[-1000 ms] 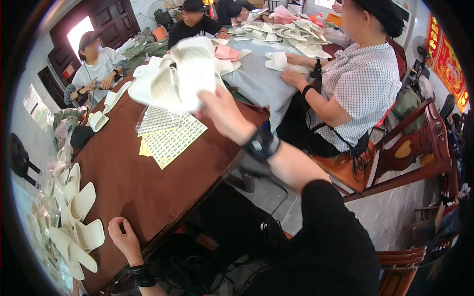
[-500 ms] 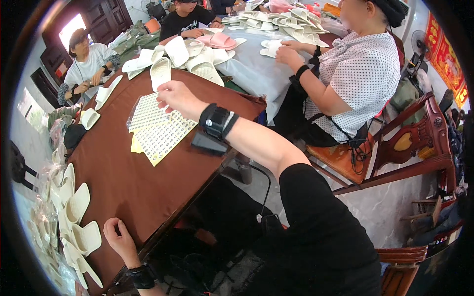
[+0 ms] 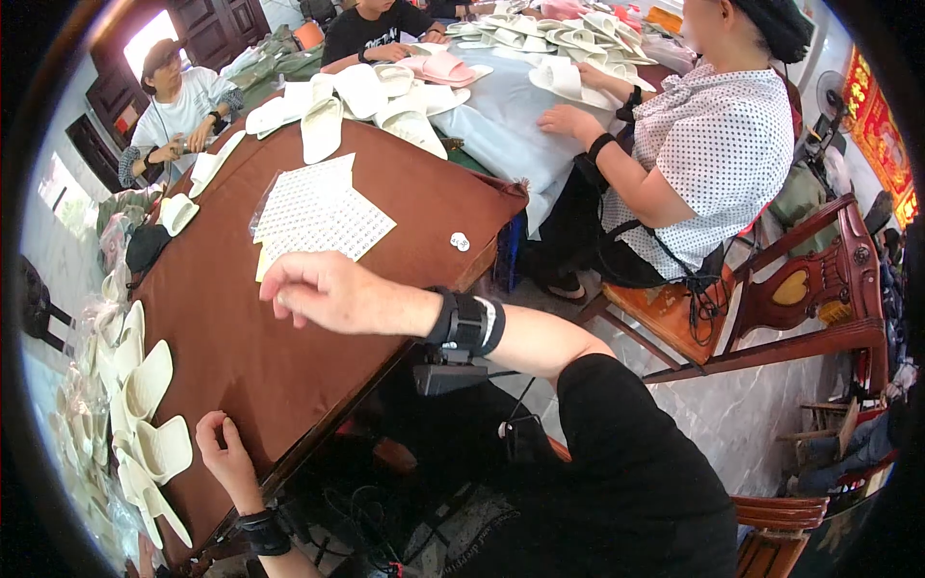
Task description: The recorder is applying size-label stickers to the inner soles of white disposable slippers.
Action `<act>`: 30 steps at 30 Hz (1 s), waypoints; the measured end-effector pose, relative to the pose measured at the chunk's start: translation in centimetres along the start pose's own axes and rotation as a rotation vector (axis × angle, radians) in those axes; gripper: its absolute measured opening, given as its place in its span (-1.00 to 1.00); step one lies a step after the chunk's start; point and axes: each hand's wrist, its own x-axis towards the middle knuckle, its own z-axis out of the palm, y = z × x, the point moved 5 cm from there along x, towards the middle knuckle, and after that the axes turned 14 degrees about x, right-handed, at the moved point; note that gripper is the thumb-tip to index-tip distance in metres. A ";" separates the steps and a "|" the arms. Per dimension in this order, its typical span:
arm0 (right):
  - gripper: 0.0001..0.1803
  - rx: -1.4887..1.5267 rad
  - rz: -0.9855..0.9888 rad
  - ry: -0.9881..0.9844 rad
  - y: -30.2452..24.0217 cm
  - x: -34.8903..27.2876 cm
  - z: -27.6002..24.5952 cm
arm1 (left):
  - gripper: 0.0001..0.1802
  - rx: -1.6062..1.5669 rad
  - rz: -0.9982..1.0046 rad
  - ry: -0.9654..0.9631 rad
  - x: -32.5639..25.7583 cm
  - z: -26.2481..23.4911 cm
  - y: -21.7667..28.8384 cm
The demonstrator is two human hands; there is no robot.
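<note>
My right hand (image 3: 323,289) hovers over the brown table (image 3: 241,337) just below the white dotted sheets (image 3: 313,210); its fingers are loosely curled and hold nothing. My left hand (image 3: 224,458) rests flat on the table's near edge, fingers apart, next to a row of cream slippers (image 3: 145,424). A pile of white slippers (image 3: 356,101) lies at the table's far end. Two small white round pieces (image 3: 460,241) sit near the right edge.
A person in a dotted shirt (image 3: 713,144) sits on a wooden chair (image 3: 771,299) at right, hands on a pale blue cloth (image 3: 511,125) with more slippers. Two other people sit at the far side. Bags of slippers lie at the left.
My right hand put the bundle of white slippers down at the far end of the table and drew back toward me, empty. The view tilted down.
</note>
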 end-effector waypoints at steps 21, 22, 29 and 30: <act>-0.85 -0.218 -0.106 -0.040 4.1 -2.0 1.2 | -0.37 0.576 -0.228 -0.142 3.0 -7.8 -28.1; -0.85 -0.225 -0.107 -0.042 4.0 -2.1 1.0 | -0.37 0.570 -0.230 -0.139 3.4 -7.5 -28.4; -0.83 -0.197 -0.032 -0.079 4.4 -1.2 2.6 | -0.30 0.537 -0.226 0.065 3.6 -9.9 -34.0; -0.83 -0.200 -0.049 -0.092 4.2 -1.1 2.9 | -0.28 0.555 -0.188 0.187 3.3 -12.1 -34.6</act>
